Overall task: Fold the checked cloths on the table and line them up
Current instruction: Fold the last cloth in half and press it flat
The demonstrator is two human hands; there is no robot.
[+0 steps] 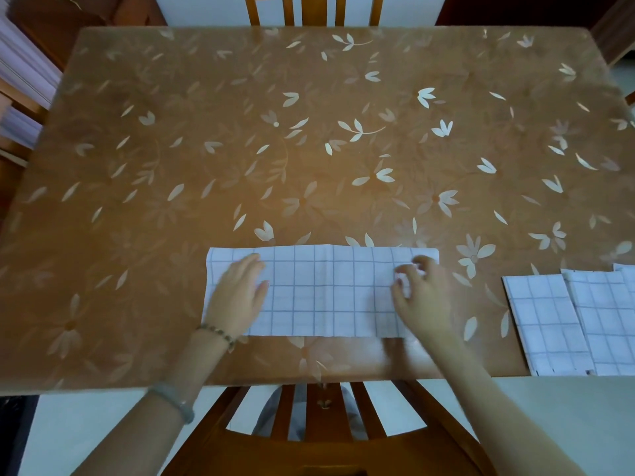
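A white checked cloth (pixel 326 292), folded into a long strip, lies flat near the table's front edge. My left hand (pixel 238 297) rests flat on its left end with straight fingers. My right hand (pixel 421 297) is over the strip's right end, its fingers curled and pinching the cloth there. At the front right corner lie two folded checked cloths (pixel 546 321) (pixel 608 321) side by side, the second overlapping the first; the corner of a third (pixel 627 267) shows at the frame's edge.
The table (pixel 309 149) has a brown flowered cover. One wooden chair (pixel 316 431) stands at the near edge below me, another chair (pixel 312 8) at the far side. Stacked white papers (pixel 20 70) sit at the left.
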